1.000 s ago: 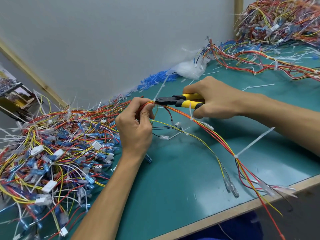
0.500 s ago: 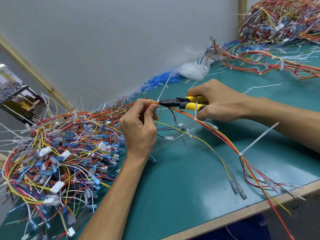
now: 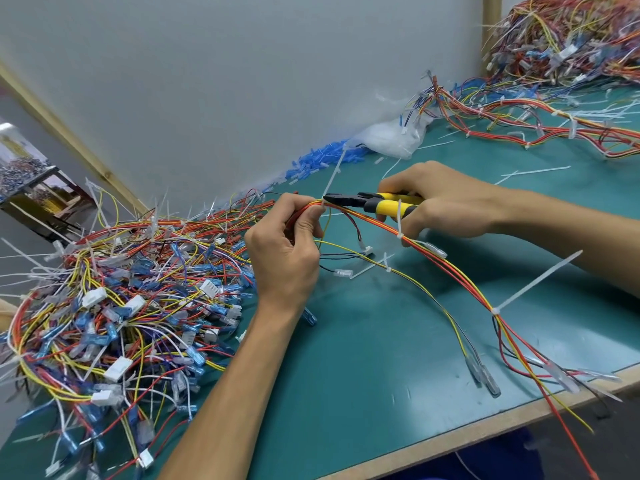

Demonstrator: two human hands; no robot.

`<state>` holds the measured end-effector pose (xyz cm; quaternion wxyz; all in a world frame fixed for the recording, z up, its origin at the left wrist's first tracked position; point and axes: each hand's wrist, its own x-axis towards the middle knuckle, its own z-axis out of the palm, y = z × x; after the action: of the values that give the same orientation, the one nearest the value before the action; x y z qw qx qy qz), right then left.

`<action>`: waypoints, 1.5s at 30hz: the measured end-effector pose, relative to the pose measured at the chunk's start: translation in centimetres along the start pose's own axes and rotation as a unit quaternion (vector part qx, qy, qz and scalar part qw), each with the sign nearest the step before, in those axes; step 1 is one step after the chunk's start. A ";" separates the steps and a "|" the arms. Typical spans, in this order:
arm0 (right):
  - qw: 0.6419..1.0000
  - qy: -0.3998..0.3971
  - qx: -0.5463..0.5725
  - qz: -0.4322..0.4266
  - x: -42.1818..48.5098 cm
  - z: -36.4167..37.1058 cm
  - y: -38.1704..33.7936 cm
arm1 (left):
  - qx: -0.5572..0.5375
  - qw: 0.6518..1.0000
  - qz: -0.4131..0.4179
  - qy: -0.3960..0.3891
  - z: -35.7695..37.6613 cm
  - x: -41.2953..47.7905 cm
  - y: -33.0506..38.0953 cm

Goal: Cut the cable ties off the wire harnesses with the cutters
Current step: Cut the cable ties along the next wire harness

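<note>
1. Head view: the green worktop [image 3: 381, 358] carries a big heap of loose wires [image 3: 121, 306] to the left of the left-hand grip [image 3: 284, 258]. A second heap [image 3: 571, 39] lies far behind the right-hand grip [image 3: 446, 206].
2. One harness [image 3: 460, 275] runs from the left-hand grip, under the right-hand grip, down to the near edge. Its long axis goes from far-left to near-right.
3. The left-hand grip is curled, pinching the bundle between thumb and fingers.
4. The right-hand grip is wrapped round the yellow handles of the cutters [image 3: 381, 204]. Their black nose points left, nearly along the harness.
5. The cable tie [image 3: 332, 178] sits on the bundle just beside the left-hand grip, at the cutter nose, with its tail standing up and away.
6. The blades look narrow; whether they are round the band is too small to tell.
7. The cut likely falls to the right-hand grip, and the nose must bite the band, not the wires.
</note>
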<state>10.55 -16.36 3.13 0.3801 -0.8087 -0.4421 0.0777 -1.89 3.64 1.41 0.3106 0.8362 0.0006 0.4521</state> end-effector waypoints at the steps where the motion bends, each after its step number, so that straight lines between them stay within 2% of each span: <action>1: 1.000 -0.004 0.002 0.001 0.0 -0.1 -0.1 | -0.002 1.000 0.000 -0.001 0.0 0.0 0.0; 6: 1.000 -0.011 0.023 0.006 -0.1 -0.3 -0.2 | 0.003 1.000 0.013 -0.018 0.3 -0.2 -0.1; 11: 1.000 -0.003 -0.024 -0.010 -0.1 0.1 0.0 | 0.023 0.999 0.019 -0.022 0.3 -0.2 -0.2; 27: 0.999 -0.018 -0.035 -0.027 -0.1 0.3 0.2 | 0.023 0.999 0.023 -0.044 0.3 -0.4 -0.3; 34: 0.996 -0.081 -0.028 0.005 0.0 0.3 0.1 | 0.015 0.999 0.011 -0.050 0.4 -0.4 -0.5; 45: 0.998 -0.041 -0.041 -0.013 0.1 0.9 0.4 | 0.023 0.998 0.001 -0.051 0.3 -0.4 -0.2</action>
<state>10.52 -15.92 2.27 0.3298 -0.8136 -0.4707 0.0874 -1.87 3.56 0.92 0.2901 0.8652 -0.0058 0.4090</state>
